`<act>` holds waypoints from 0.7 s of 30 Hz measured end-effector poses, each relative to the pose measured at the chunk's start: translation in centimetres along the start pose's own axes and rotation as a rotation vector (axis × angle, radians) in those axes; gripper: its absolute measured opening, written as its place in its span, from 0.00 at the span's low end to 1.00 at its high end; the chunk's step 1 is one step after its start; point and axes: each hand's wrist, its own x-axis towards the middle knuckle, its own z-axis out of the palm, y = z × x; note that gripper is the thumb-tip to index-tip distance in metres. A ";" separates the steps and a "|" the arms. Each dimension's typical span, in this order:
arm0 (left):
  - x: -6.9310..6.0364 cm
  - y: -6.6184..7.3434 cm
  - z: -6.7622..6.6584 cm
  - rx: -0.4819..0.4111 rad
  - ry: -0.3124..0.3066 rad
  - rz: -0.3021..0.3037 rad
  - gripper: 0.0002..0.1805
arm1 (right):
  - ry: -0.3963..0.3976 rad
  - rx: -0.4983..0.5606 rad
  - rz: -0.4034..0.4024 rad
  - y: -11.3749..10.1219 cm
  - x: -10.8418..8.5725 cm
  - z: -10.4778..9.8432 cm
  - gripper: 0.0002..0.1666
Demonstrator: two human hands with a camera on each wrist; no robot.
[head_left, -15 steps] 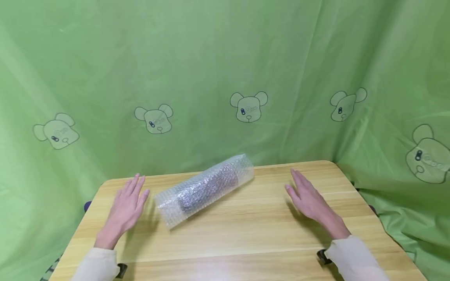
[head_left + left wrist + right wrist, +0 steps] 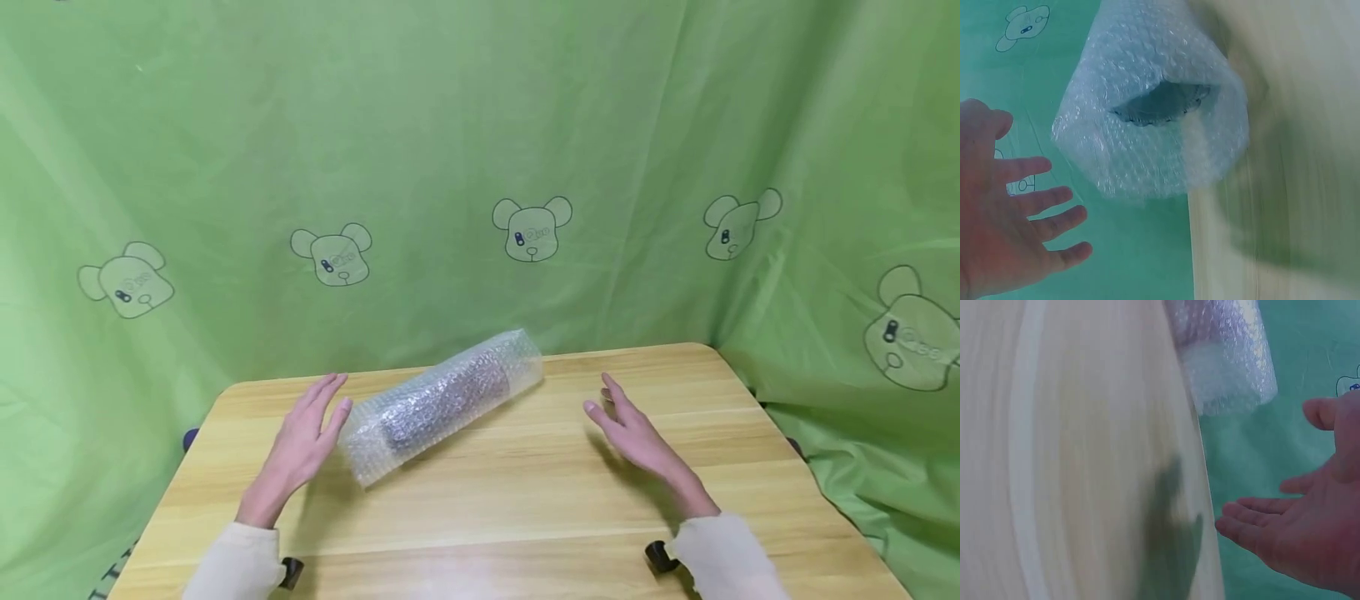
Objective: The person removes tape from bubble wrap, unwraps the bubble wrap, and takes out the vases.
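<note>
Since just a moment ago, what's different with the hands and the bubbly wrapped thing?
Both hands moved inward: the left hand went right, close to the near end of the bubble-wrapped bundle, and the right hand went left, toward it. Nothing was grabbed or let go. The bundle stayed lying slanted on the table.

It looks like a curtained-off booth: green fabric (image 2: 420, 108) printed with cartoon animal faces (image 2: 532, 235) hangs behind the far edge of a wood-grain worktop (image 2: 480, 517) and along its left and right edges, bunching beside the right one. Whether a home, office or studio surrounds it cannot be told.
</note>
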 end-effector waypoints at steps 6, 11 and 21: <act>0.2 0.2 0.4 -0.068 -0.021 0.001 0.31 | -0.037 0.288 0.108 -0.5 0.3 0.7 0.56; 0.5 0.6 0.9 -0.054 -0.035 0.003 0.32 | -0.063 0.481 0.151 -0.8 0.7 1.7 0.57; 2.0 2.4 2.0 0.049 -0.089 0.045 0.34 | -0.093 0.802 0.214 -2.3 1.5 3.9 0.56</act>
